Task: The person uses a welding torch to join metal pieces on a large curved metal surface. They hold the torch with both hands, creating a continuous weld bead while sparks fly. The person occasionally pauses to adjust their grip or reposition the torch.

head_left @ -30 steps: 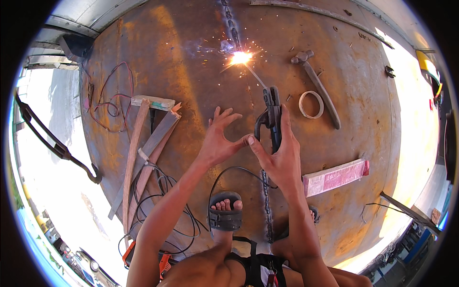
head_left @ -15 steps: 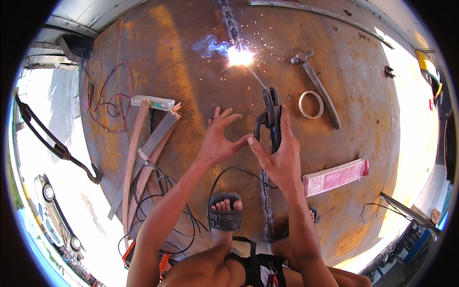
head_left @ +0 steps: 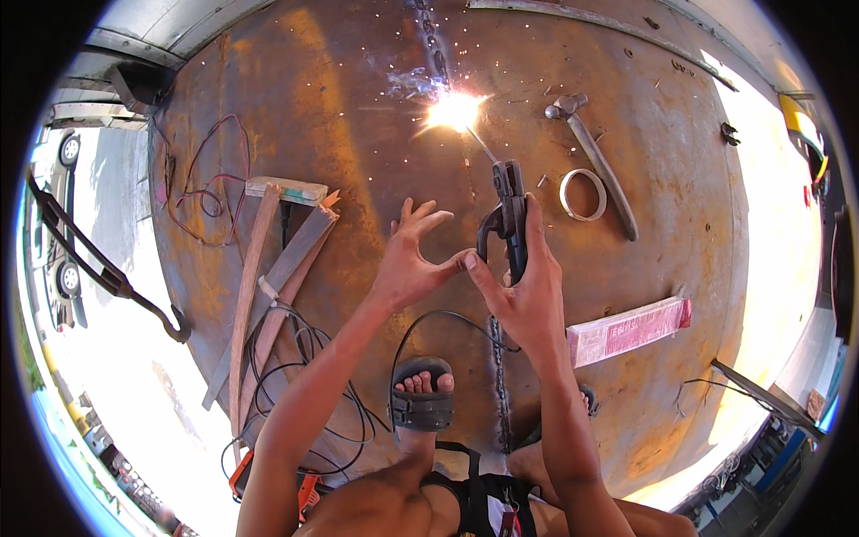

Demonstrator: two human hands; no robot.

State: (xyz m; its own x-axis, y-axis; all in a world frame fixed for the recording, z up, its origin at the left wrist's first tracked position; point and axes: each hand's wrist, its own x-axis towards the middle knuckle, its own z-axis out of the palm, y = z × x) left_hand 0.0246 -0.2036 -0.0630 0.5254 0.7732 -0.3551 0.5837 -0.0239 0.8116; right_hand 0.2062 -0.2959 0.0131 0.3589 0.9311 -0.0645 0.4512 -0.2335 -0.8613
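Observation:
My right hand (head_left: 530,285) is wrapped round a black welding electrode holder (head_left: 510,208), thumb on its lever side. A thin welding rod (head_left: 481,143) sticks out from the holder's jaws up to a bright arc (head_left: 454,112), which throws sparks and bluish smoke. Glare hides the rod's tip. The arc burns on a seam of the rusty steel plate (head_left: 358,116), where a dark weld bead (head_left: 429,36) runs on beyond it. My left hand (head_left: 412,255) has its fingers spread and holds nothing; its thumb tip meets my right thumb beside the holder.
Right of the holder lie a hammer (head_left: 595,157), a tan ring (head_left: 582,195) and a red-and-white box (head_left: 629,331). Wooden strips (head_left: 255,295) and coiled black cable (head_left: 313,358) are at left, beyond them a thin red wire (head_left: 215,192). My sandalled foot (head_left: 422,394) rests on the plate.
The arc has shifted slightly toward me and to the right along the seam, and the exposed rod looks shorter. A vehicle at far left has changed position. My hands have barely moved.

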